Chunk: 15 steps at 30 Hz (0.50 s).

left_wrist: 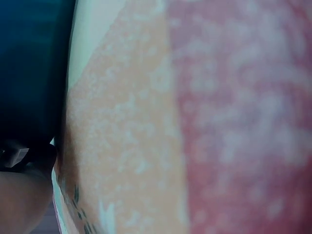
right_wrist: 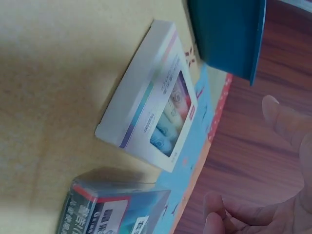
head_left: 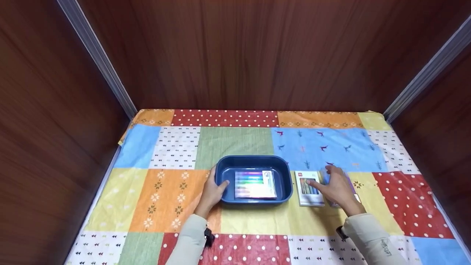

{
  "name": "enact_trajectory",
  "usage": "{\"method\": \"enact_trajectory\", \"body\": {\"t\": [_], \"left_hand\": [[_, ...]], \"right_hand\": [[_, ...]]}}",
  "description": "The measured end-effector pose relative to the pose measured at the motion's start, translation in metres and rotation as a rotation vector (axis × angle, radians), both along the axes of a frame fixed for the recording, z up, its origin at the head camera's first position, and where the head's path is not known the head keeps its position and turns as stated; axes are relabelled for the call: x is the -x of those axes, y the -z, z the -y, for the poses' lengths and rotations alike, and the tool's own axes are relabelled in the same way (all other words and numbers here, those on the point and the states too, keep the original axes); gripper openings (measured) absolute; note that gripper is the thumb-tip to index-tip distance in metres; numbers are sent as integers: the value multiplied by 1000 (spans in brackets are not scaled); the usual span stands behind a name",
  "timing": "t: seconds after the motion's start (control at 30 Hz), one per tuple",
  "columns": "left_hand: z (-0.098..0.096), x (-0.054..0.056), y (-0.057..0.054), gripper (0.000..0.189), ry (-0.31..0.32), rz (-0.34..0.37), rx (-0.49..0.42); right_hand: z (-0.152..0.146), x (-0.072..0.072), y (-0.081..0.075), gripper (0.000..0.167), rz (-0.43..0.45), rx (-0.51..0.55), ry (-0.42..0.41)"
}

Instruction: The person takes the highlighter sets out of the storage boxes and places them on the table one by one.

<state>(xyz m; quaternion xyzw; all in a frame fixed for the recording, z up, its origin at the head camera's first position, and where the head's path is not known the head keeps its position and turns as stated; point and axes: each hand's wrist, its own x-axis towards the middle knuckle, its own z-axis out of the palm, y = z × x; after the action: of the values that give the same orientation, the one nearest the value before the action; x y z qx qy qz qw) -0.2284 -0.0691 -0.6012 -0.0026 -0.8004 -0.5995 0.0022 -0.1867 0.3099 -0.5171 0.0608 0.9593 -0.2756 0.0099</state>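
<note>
A dark blue plastic bin (head_left: 284, 186) stands on the tablecloth, and my left hand (head_left: 212, 191) grips its left wall with the thumb over the rim. Inside the bin lies a flat, clear-fronted pack of colourful pens (head_left: 254, 184). To the bin's right is a white box (head_left: 312, 200) with a window showing pastel sticks inside. My right hand (head_left: 336, 187) hovers over that box and a clear plastic case (right_wrist: 117, 209) beside it, thumb and fingers spread apart. In the head view this hand hides most of the case. The left wrist view shows the bin's side (left_wrist: 29, 73) close up.
A patchwork-patterned tablecloth (head_left: 176, 198) covers the table. Brown wood-grain panels (head_left: 228, 55) rise behind it and at both sides, with metal strips (head_left: 99, 59) at the corners.
</note>
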Motion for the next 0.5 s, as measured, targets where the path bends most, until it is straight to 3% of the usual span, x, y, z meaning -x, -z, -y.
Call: {"method": "enact_trajectory", "body": {"t": [0.3, 0.5], "left_hand": [[0, -1, 0, 72, 4, 15, 4], [0, 0, 2, 72, 0, -3, -4]], "right_hand": [[12, 6, -1, 96, -17, 39, -54], [17, 10, -2, 86, -57, 27, -122]]}}
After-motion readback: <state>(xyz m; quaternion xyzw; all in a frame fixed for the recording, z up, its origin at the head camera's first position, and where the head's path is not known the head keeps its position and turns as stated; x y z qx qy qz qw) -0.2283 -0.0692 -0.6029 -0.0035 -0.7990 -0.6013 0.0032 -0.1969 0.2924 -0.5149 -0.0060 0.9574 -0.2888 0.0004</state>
